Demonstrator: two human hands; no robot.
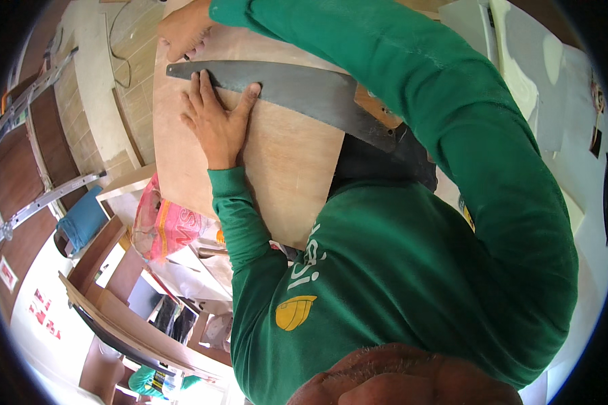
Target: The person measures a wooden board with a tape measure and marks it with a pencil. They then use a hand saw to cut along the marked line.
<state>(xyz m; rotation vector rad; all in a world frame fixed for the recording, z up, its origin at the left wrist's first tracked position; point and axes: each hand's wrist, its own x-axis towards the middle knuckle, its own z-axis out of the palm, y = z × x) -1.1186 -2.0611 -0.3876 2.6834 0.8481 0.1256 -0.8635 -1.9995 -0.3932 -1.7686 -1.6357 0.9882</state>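
A handsaw (287,84) lies flat across a plywood sheet (290,155), its grey blade tapering to the left and its wooden handle (377,106) at the right, partly behind my right sleeve. My left hand (217,121) is spread flat, with fingertips and thumb on the blade and the palm over the plywood. My right arm reaches across the far side. At the blade's narrow end, just beyond its back edge, my right hand (182,32) is closed around a small dark-tipped, pencil-like thing (186,58), mostly hidden by the fingers.
To the left, a long light board (101,81) and a dark cable (120,74) lie on the tiled floor, with a metal ladder (54,196) beyond. Near my left arm are a pink-red bag (175,226) and wooden furniture parts (108,256). White sheets (540,115) stand at the right.
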